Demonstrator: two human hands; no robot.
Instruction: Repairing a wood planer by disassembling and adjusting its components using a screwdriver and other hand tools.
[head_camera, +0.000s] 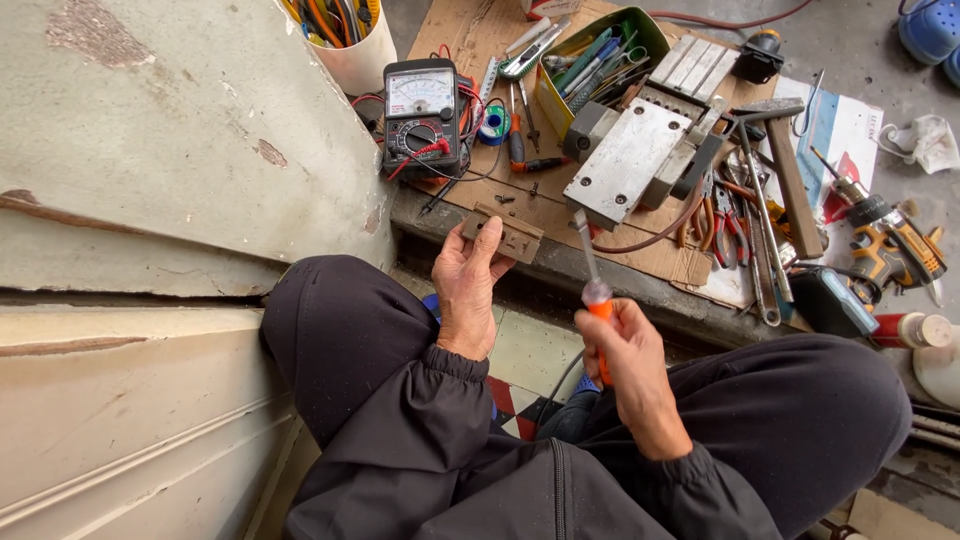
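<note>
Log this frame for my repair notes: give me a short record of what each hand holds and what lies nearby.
left hand: holds a small brown part
right hand: grips an orange-handled screwdriver, tip up
ahead: meter, metal block, hammer, pliers, drill
surface: cardboard

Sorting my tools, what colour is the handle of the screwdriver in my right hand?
Orange, on the screwdriver in the right hand, head view.

The small flat brown plastic block (503, 232) looks matt. The screwdriver (594, 300) has a glossy orange plastic handle and bright metal shaft. At its twelve o'clock, worn brown cardboard (560, 215) carries a dull, scratched grey metal block (628, 160).
</note>
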